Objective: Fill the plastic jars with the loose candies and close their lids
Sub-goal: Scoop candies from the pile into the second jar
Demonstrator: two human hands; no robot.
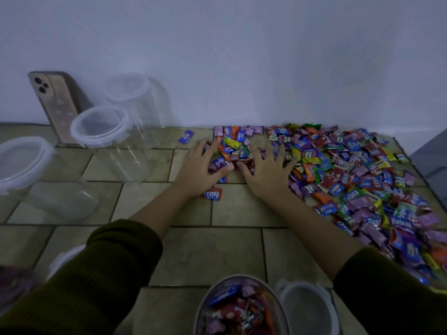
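Observation:
A wide spread of loose wrapped candies (358, 180) covers the tiled floor at the right. My left hand (200, 165) and my right hand (266, 172) lie side by side with spread fingers on a small heap of candies (233, 147) near the wall. One red candy (211, 194) lies apart by my left wrist, and a blue one (186, 137) further back. An open jar (239, 308) partly filled with candies stands at the bottom centre, its loose lid (307, 308) to its right. Three empty lidded clear jars (113, 143) stand at the left.
A phone (54, 105) leans against the white wall behind the jars. Another white lid (63, 259) shows beside my left sleeve. A dark blurred object (12, 284) is at the bottom left edge. A grey surface edge (433, 163) lies at the far right.

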